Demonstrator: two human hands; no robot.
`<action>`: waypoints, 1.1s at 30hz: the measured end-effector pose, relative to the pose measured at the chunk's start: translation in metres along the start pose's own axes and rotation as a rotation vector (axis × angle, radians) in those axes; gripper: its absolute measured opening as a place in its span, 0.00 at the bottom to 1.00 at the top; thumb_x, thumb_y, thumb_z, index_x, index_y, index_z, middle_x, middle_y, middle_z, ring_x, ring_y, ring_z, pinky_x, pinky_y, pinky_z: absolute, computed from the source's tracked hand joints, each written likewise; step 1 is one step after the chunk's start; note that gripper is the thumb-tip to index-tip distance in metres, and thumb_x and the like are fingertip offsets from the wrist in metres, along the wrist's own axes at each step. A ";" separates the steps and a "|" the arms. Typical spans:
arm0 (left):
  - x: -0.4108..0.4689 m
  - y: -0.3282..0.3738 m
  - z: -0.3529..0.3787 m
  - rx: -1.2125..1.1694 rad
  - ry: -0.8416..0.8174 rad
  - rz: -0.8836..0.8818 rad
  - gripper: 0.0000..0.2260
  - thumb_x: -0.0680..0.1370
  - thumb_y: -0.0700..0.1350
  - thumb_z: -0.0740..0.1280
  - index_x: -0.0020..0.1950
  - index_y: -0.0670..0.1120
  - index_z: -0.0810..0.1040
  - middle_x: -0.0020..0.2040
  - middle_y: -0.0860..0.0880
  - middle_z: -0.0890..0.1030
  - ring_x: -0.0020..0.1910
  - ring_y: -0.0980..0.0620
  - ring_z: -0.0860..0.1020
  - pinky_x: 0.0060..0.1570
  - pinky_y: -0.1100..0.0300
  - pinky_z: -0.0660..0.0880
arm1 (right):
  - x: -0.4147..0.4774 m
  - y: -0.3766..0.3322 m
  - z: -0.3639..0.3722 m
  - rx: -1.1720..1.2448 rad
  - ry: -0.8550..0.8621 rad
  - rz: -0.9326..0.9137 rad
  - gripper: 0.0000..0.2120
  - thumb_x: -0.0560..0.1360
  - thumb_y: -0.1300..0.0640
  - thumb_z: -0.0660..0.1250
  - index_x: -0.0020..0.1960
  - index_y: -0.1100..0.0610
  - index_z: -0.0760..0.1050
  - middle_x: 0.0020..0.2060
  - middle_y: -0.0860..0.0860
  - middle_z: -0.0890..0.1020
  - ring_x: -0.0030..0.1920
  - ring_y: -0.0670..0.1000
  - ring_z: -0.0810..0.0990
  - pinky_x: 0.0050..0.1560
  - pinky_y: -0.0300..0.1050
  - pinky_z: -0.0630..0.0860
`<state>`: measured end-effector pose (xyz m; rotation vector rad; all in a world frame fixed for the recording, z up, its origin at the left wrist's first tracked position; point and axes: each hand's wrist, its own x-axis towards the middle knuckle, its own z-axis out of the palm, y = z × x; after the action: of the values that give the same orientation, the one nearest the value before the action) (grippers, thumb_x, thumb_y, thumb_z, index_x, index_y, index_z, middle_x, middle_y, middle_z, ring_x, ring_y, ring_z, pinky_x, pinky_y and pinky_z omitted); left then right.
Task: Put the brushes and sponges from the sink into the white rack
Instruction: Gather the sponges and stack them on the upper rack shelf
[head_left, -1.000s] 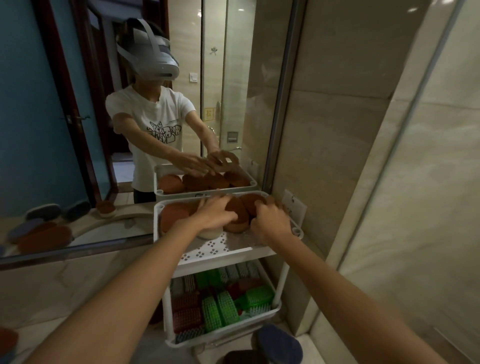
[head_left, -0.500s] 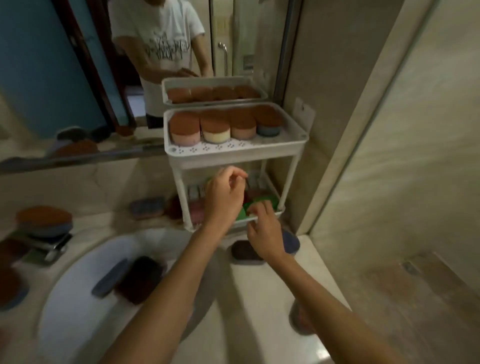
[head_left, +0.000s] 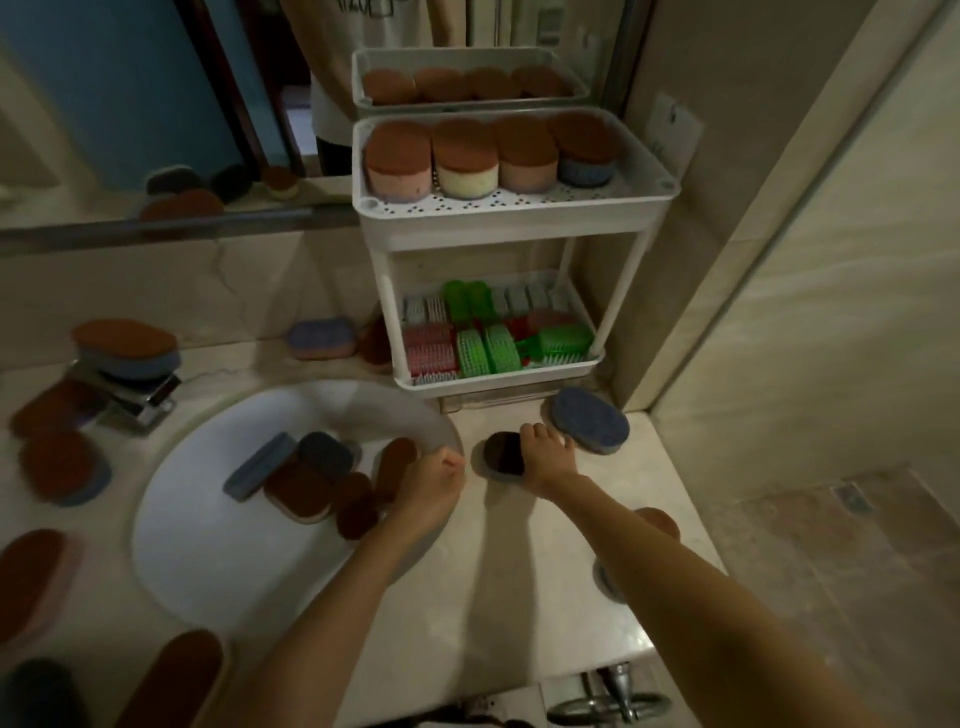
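The white two-tier rack (head_left: 514, 228) stands at the back of the counter, with several brown-topped sponges (head_left: 465, 153) upright in its top tray and green, red and white brushes (head_left: 488, 343) in its lower tray. Several brown and grey sponges (head_left: 311, 473) lie in the white sink (head_left: 208, 561). My left hand (head_left: 431, 483) hangs over the sink's right rim, its fingers curled and holding nothing. My right hand (head_left: 545, 457) grips a dark sponge (head_left: 501, 457) that lies on the counter in front of the rack.
A grey-blue sponge (head_left: 589, 421) lies right of the held one. More sponges lie around the sink on the left counter (head_left: 57, 462), on the faucet (head_left: 124, 343) and by the wall (head_left: 322, 338). A mirror (head_left: 156, 104) is behind; a wall (head_left: 779, 260) closes the right side.
Both hands have come down from the rack's top tray to counter level. My right hand has closed on the dark sponge; my left has moved over the sink rim. The view tilted down.
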<state>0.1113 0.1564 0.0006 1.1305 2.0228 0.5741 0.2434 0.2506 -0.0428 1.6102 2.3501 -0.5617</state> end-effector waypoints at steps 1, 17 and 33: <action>0.001 -0.001 -0.001 0.029 -0.003 0.030 0.12 0.77 0.39 0.62 0.59 0.40 0.76 0.57 0.40 0.79 0.58 0.43 0.77 0.56 0.55 0.73 | -0.001 0.000 0.002 0.028 0.013 -0.018 0.26 0.72 0.54 0.68 0.65 0.59 0.63 0.64 0.59 0.70 0.66 0.60 0.67 0.65 0.55 0.65; 0.027 0.024 0.007 0.490 -0.139 0.316 0.29 0.69 0.51 0.72 0.65 0.45 0.64 0.62 0.45 0.68 0.61 0.44 0.72 0.57 0.51 0.73 | -0.002 0.034 -0.041 0.900 0.044 0.238 0.13 0.78 0.52 0.60 0.42 0.61 0.74 0.40 0.60 0.80 0.38 0.57 0.79 0.41 0.51 0.78; 0.032 0.012 -0.001 0.286 0.039 0.158 0.31 0.68 0.48 0.73 0.66 0.45 0.63 0.64 0.45 0.68 0.64 0.46 0.70 0.62 0.50 0.72 | 0.020 0.077 -0.041 0.590 0.168 0.136 0.26 0.71 0.48 0.67 0.65 0.58 0.67 0.56 0.58 0.77 0.53 0.60 0.77 0.47 0.49 0.72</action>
<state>0.1060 0.1898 -0.0028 1.4683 2.1084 0.3937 0.3089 0.3103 -0.0283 2.1099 2.2896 -1.2171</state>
